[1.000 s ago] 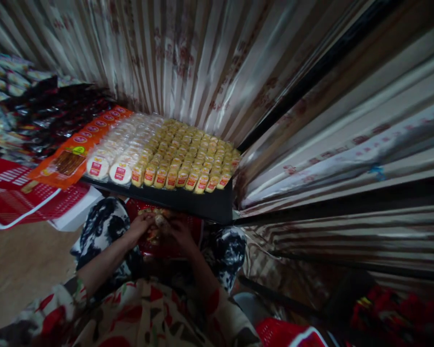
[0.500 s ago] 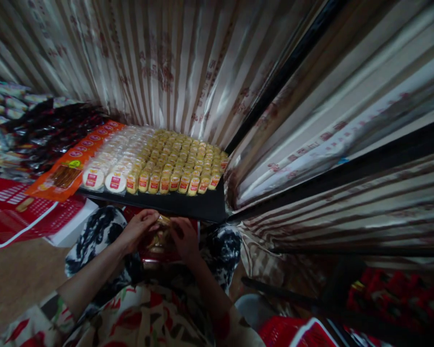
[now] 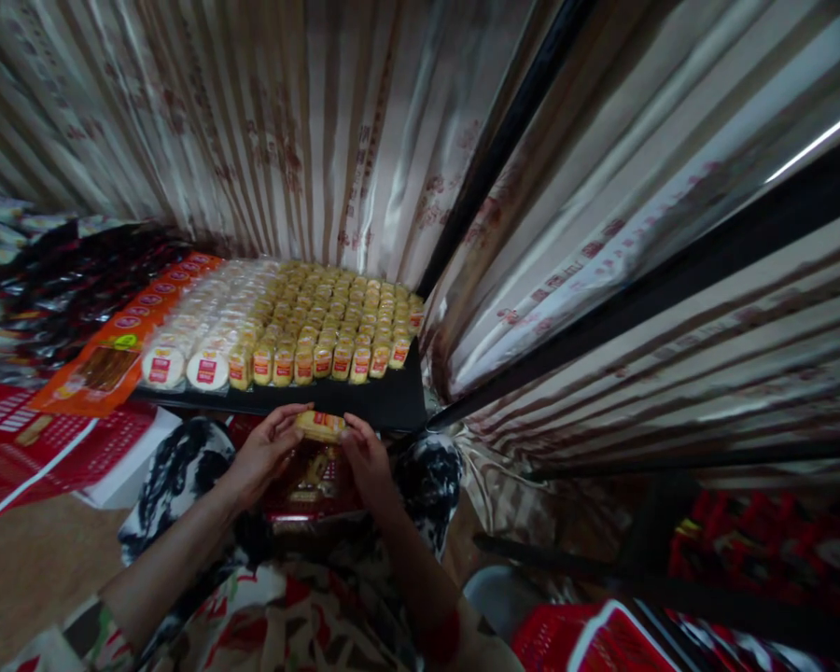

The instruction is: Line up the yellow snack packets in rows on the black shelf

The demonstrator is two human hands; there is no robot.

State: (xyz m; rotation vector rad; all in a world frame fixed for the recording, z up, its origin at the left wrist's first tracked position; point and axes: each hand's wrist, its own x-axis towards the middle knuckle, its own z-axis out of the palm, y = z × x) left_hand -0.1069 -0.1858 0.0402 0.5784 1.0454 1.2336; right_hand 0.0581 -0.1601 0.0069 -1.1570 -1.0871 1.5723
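Observation:
Between both hands is a small yellow wrapped snack cake (image 3: 320,427) with a red and orange label, held level by its two ends. My left hand (image 3: 270,450) pinches the left end, while my right hand (image 3: 366,459) grips the right end. Beneath them, a dark red shiny package (image 3: 314,481) with gold print rests on my lap. Just beyond, rows of similar yellow wrapped cakes (image 3: 322,322) stand on a black shelf (image 3: 385,397). White round wrapped packs (image 3: 208,369) sit to the left of those rows.
Further left lie an orange snack packet (image 3: 105,359) and dark glossy packets (image 3: 77,294). A red plastic basket (image 3: 56,448) stands at lower left, another red basket (image 3: 560,639) at lower right. Striped curtains (image 3: 287,121) hang behind the shelf, crossed by black poles (image 3: 644,308).
Both hands have raised the yellow cake slightly from over the red package, turning its label into view. The whole view has shifted a little, so the shelf appears further left.

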